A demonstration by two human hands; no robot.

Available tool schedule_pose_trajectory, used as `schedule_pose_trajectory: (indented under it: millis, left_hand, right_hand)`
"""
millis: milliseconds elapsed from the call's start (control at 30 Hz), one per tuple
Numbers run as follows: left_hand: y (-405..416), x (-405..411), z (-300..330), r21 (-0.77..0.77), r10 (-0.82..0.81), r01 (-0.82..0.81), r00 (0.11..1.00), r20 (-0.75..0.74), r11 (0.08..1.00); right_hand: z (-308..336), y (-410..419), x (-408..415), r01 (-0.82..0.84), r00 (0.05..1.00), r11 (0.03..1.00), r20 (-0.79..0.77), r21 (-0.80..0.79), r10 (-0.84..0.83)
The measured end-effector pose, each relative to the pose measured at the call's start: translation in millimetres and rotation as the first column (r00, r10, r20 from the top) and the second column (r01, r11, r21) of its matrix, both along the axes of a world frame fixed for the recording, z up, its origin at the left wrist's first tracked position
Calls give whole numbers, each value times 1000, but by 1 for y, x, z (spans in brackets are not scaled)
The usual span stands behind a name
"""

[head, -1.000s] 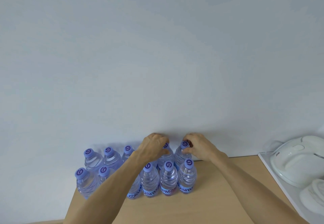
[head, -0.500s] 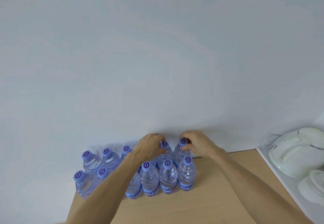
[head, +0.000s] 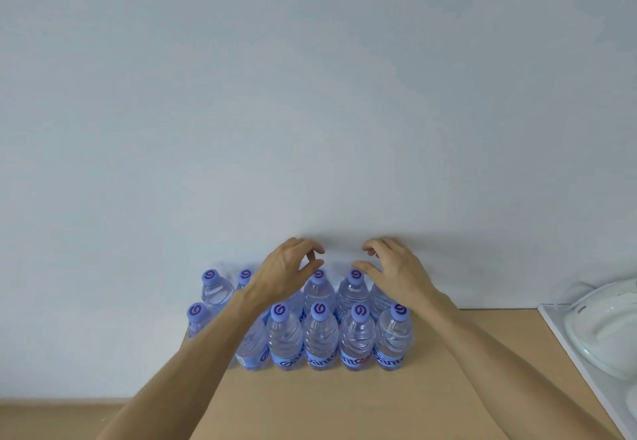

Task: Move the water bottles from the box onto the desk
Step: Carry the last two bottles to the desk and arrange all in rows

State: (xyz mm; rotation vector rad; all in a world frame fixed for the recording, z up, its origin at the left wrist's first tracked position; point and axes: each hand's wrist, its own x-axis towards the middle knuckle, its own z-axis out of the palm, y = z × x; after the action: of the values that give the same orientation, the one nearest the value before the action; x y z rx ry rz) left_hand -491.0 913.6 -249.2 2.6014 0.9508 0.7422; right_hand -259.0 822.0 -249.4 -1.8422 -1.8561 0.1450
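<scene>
Several clear water bottles (head: 321,336) with purple caps and blue labels stand upright in two rows on the wooden desk (head: 344,401), against the white wall. My left hand (head: 287,272) hovers just above the back row, fingers curled and apart, holding nothing. My right hand (head: 391,267) hovers over the back row's right end, its thumb close to a cap (head: 355,276), fingers apart and empty. My forearms hide parts of some bottles. No box is in view.
A white counter (head: 565,346) with a white rounded appliance (head: 606,329) adjoins the desk on the right. The white wall stands directly behind the bottles. Bare desk surface lies in front of the front row.
Both hands have let go of the back-row bottle caps and lifted slightly, fingers opening. The camera view has shifted, so the bottles sit more to the centre.
</scene>
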Motion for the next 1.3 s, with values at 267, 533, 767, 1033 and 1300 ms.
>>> schedule_pose_trajectory:
  millis: [267, 533, 767, 1033, 1300]
  left_hand:
    - [-6, -116, 11, -80, 340, -341, 940, -20, 937]
    - [-22, -194, -9, -232, 303, -426, 854, -423, 874]
    - [-16, -197, -16, -265, 240, -377, 869, -433, 888]
    - [-7, -201, -18, -282, 135, -276, 891, -433, 919]
    - [-9, -207, -20, -268, 105, -217, 919, -379, 939]
  right_hand:
    - [4, 26, -106, -296, 955, 955, -17, -4, 295]
    - [-5, 32, -182, -412, 895, 823, -5, -391, 446]
    - [-6, 34, -207, -345, 908, 833, 71, -432, 413]
    - [-7, 30, -219, -244, 950, 868, 73, -433, 304]
    - [-1, 23, -228, -197, 960, 877, 94, -438, 263]
